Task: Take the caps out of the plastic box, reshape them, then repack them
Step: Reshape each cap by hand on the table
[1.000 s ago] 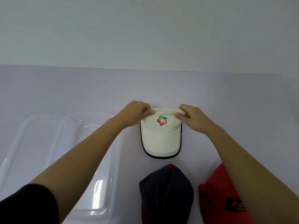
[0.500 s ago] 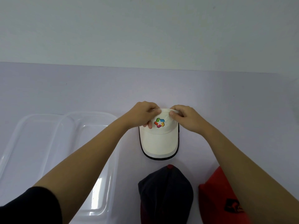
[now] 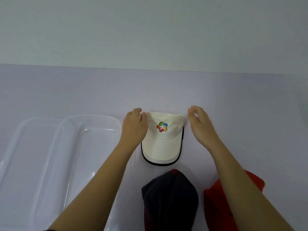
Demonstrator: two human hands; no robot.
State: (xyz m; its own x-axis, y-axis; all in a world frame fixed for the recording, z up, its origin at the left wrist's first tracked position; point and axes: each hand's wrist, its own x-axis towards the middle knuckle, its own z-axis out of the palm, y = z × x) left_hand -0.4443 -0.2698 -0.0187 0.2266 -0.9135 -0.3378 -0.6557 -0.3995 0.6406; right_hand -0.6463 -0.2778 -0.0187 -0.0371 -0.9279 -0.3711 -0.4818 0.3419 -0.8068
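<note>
A white cap (image 3: 162, 144) with a multicoloured logo lies flattened on the table, brim toward me, black trim along its edge. My left hand (image 3: 134, 127) is at the cap's far left corner, fingers loosely apart and the thumb against the fabric. My right hand (image 3: 200, 125) hovers just off the far right corner, fingers spread, holding nothing. Nearer to me lie a dark navy cap (image 3: 170, 200) with a red button and a red cap (image 3: 215, 205), partly hidden under my right forearm.
A clear plastic box (image 3: 93, 119) sits on the left, with a second clear piece, perhaps its lid (image 3: 25, 130), overlapping it farther left. The pale purple table (image 3: 66, 90) ends at a plain wall behind.
Both hands were pinching the cap's back edge near the logo. They have slid outward to its corners and loosened their grip. The cap stays flat in place.
</note>
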